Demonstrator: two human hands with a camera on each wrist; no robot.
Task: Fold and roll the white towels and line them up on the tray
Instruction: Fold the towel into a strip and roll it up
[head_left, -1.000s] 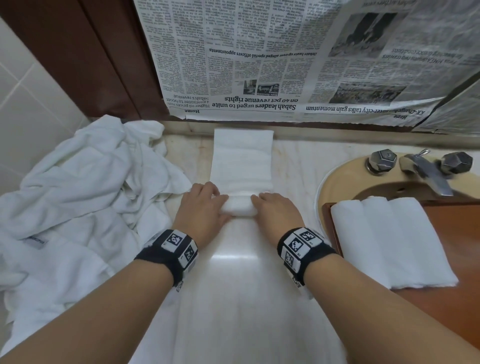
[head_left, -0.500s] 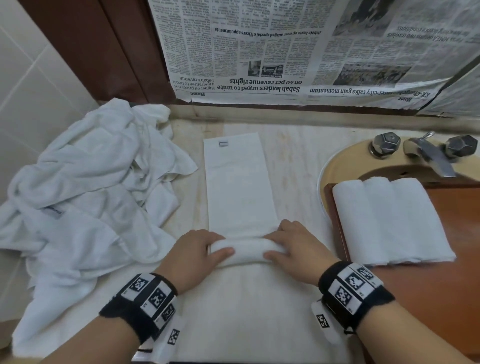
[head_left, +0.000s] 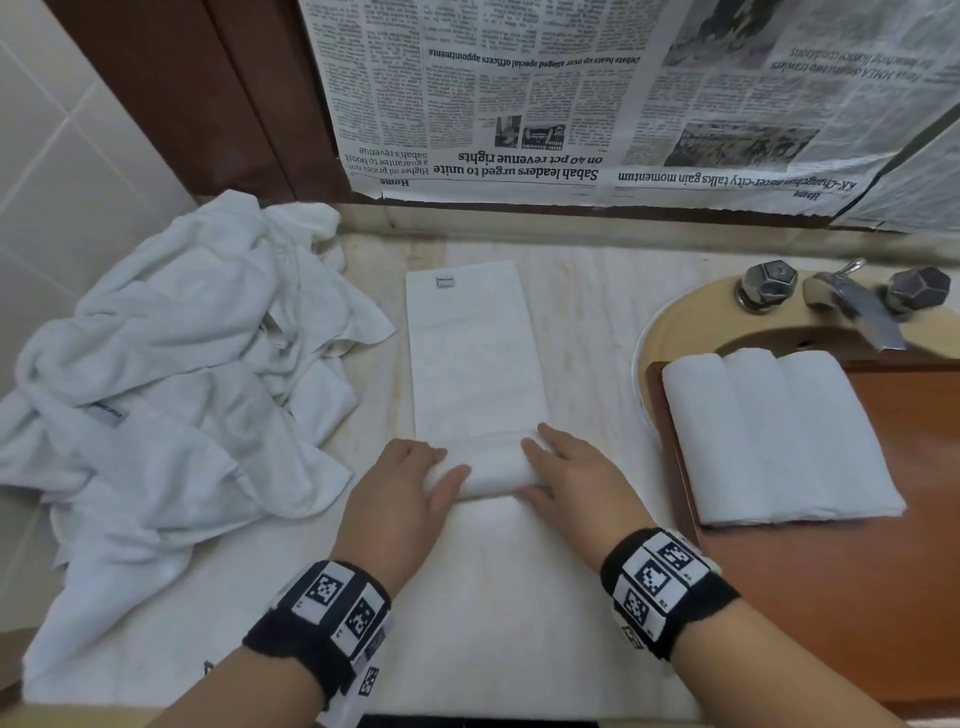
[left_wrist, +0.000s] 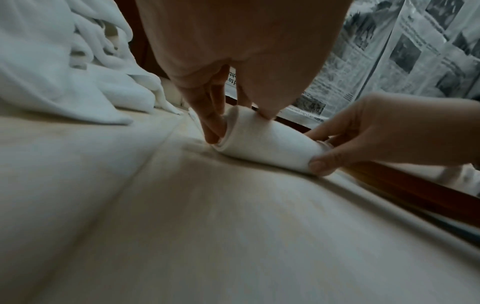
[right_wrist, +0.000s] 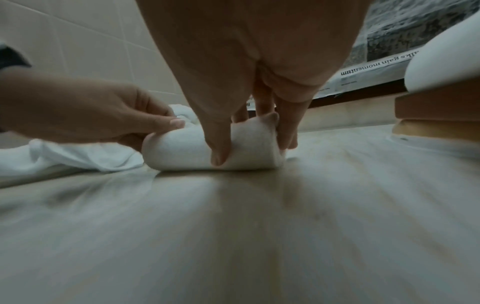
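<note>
Change: compared with a second ago, my narrow folded white towel strip (head_left: 470, 358) shows more flat length and its rolled end (head_left: 488, 470) sits nearer me.
Grip: left hand (head_left: 402, 499) and right hand (head_left: 576, 483) each curl around one end of the roll, on the pale marble counter (head_left: 582, 322).
Meaning: I judge I have pulled the towel back, and most rolling remains.
Tray: three rolled white towels (head_left: 774, 436) lie side by side on the brown wooden tray (head_left: 857, 597).

Pale marble counter (head_left: 571, 322) beneath newspaper-covered wall (head_left: 571, 104), cream tiles (head_left: 78, 156) left, tan basin (head_left: 727, 332) with taps (head_left: 841, 296) right.

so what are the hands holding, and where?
Both hold the rolled part of the folded white towel: left hand at its left end, right hand at its right end.
</note>
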